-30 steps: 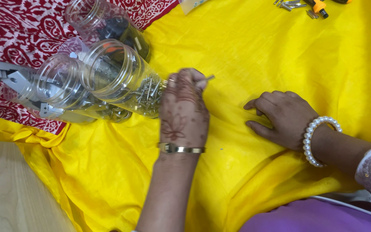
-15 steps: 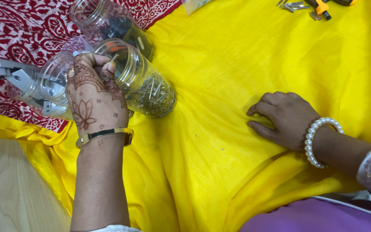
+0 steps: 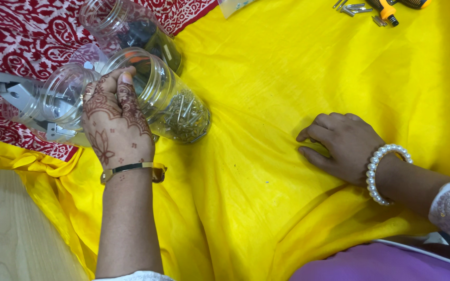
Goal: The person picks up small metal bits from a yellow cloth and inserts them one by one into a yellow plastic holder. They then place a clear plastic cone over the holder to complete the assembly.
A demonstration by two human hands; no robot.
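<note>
Three clear plastic jars lie on their sides at the upper left, where a yellow cloth (image 3: 266,78) meets a red and white patterned cloth (image 3: 22,31). The left hand (image 3: 113,122), marked with henna and wearing a gold bangle (image 3: 131,170) at the wrist, rests on the mouth of the screw jar (image 3: 165,99), fingers curled over its rim in a loose grasp; whether the fingertips reach inside cannot be told. This jar lies tilted, its base toward the right, with a heap of metal screws gathered at that end. Just beside it on the left lies a second jar (image 3: 53,101) holding grey metal brackets, and above it a third jar (image 3: 126,26) with dark contents. The right hand (image 3: 339,145), wearing a pearl bracelet (image 3: 381,174), rests palm down on the yellow cloth, fingers bent, holding nothing, well apart from the jars. Loose screws and an orange-handled tool (image 3: 389,10) lie at the top right edge.
</note>
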